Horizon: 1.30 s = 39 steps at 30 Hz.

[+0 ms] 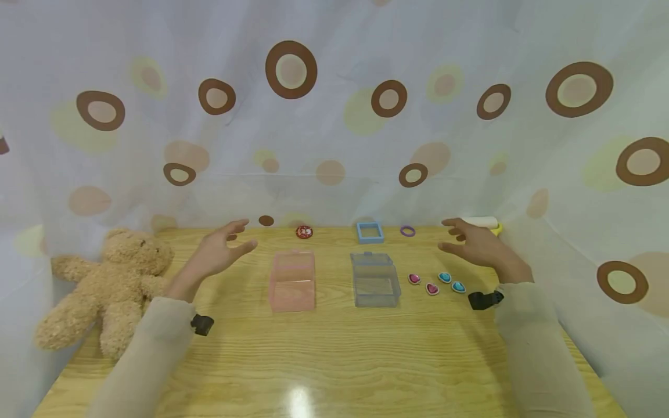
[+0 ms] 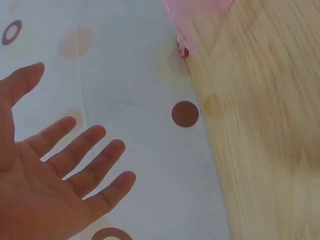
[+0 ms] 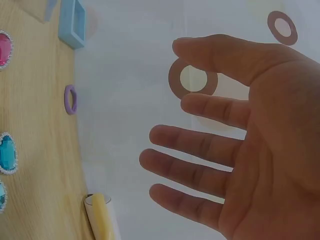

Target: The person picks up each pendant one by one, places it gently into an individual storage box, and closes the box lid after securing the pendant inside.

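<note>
A makeshift recording booth with a homely feel: a pale wooden table (image 1: 334,360) is closed in beyond and to both sides of the hands by a white curtain (image 1: 334,145) printed with brown rings, and a teddy bear (image 1: 112,278) lies left of the left hand.

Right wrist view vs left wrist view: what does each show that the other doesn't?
Only the right wrist view: the open right hand, a purple ring, a blue frame, a pink gem, a blue gem and a white-and-yellow roll by the curtain.

Only the left wrist view: the open left hand and a corner of the pink box.

Both: the wooden table, the spotted curtain, and a hand with spread fingers holding nothing.
</note>
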Tool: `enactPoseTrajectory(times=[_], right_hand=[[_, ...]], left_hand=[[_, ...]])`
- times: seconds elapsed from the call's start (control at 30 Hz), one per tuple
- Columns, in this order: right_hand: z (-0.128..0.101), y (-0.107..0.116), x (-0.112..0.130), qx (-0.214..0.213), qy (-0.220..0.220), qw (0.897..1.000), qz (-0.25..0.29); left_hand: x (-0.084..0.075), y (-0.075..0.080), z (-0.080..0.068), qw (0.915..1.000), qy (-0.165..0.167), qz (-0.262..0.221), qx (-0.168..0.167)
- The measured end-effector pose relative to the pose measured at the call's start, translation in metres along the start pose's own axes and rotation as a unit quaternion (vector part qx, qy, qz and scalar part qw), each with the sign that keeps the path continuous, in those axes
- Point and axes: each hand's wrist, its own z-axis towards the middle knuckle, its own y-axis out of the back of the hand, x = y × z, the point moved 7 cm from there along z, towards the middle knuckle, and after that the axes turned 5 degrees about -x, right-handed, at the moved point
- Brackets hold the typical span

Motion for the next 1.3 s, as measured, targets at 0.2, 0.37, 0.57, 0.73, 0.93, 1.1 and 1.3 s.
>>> enactPoseTrajectory(times=[0.2,0.37,0.57,0.73,0.93,1.1,1.3], right_hand=[[-0.001,-0.004,-0.006,0.0,0.001,1.0,0.02],[-0.003,-0.01,-0.013,0.001,-0.004,1.0,0.027],[-0.006,-0.013,-0.017,-0.001,0.001,0.999,0.037],[-0.008,-0.016,-0.021,0.001,0.0,0.999,0.044],[-0.009,-0.021,-0.028,-0.003,0.001,0.998,0.064],[-0.008,-0.026,-0.034,-0.009,0.006,0.997,0.075],[-0.01,-0.032,-0.041,-0.015,0.011,0.995,0.093]], left_hand=[[-0.004,-0.008,0.0,0.9975,0.013,-0.068,-0.011],[-0.01,-0.018,-0.001,0.9933,0.013,-0.114,-0.016],[-0.017,-0.032,-0.001,0.9864,0.013,-0.163,-0.016],[-0.024,-0.044,-0.001,0.9825,0.013,-0.185,-0.013],[-0.034,-0.057,-0.001,0.9796,0.0,-0.2,-0.011],[-0.043,-0.068,-0.003,0.9764,-0.006,-0.216,-0.008],[-0.053,-0.084,-0.005,0.969,0.001,-0.247,-0.009]])
